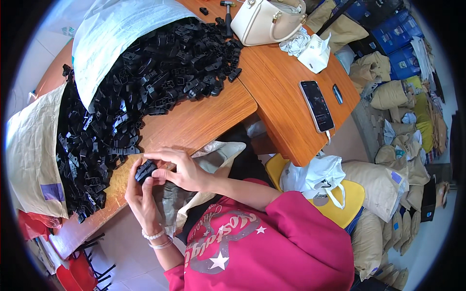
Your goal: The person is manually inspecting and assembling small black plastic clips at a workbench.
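You are gripping one black plastic-looking part [144, 171] between your left hand [140, 195] and right hand [188, 172] by the tabletop's [194, 126] near edge, and it is presumably handling as light, stiff and slightly slippery, its opposite sides apparently offering the soundest hold.

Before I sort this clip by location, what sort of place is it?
Probably a small workshop or packing room: a heap of small black parts covers much of a wooden table, and bulky tan sacks crowd the floor on the right.
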A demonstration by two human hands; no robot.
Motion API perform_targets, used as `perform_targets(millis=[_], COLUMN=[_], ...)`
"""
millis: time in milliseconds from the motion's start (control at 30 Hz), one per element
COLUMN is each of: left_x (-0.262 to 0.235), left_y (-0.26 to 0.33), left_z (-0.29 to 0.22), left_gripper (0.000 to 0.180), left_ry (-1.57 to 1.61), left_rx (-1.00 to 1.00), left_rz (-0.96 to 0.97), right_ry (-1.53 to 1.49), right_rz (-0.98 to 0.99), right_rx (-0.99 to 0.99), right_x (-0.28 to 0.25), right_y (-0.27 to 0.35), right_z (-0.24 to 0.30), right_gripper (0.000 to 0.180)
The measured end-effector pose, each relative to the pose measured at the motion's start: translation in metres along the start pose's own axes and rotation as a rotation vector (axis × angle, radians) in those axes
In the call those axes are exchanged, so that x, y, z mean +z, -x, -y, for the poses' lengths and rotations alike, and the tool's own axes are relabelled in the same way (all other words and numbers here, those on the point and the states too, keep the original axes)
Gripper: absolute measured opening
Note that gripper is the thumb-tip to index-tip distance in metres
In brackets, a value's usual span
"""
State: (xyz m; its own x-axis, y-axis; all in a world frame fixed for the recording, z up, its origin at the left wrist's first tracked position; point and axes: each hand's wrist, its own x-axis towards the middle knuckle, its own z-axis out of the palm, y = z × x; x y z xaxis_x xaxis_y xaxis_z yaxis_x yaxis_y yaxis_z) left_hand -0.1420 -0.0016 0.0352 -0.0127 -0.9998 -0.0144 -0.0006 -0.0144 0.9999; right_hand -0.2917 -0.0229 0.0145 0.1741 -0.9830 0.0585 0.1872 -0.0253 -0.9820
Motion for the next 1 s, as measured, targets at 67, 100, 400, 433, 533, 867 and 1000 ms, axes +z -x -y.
perform_targets(millis=[67,100,400,433,533,867,1000], left_x=[-0.004,-0.004,-0.001,0.0,0.002,-0.039,-0.058], left_y=[0.006,0.008,0.013,0.014,0.017,-0.017,-0.044], left_z=[-0.006,-0.007,0.01,0.009,0.019,0.015,0.018], left_gripper=[0.04,0.04,0.039,0.039,0.036,0.029,0.018], left_ry=[-0.07,-0.081,-0.213,-0.25,-0.162,-0.523,-1.066], left_rx=[0.044,0.045,0.116,0.109,0.139,0.266,0.358], left_rz=[0.001,-0.008,-0.072,-0.072,-0.096,-0.113,-0.24], right_ry=[0.11,0.155,0.211,0.152,0.097,0.404,1.034], right_rz=[0.022,0.011,-0.075,-0.085,-0.036,0.159,-0.254], right_rx=[-0.207,-0.277,-0.216,-0.208,-0.112,-0.235,-0.554], right_x=[0.0,0.001,0.007,0.008,0.011,-0.023,-0.033], right_y=[0.0,0.0,0.008,0.008,0.011,-0.015,-0.059], right_z=[-0.005,-0.005,-0.007,-0.009,-0.016,-0.001,-0.002], right_gripper=[0.039,0.04,0.036,0.034,0.027,0.011,0.011])
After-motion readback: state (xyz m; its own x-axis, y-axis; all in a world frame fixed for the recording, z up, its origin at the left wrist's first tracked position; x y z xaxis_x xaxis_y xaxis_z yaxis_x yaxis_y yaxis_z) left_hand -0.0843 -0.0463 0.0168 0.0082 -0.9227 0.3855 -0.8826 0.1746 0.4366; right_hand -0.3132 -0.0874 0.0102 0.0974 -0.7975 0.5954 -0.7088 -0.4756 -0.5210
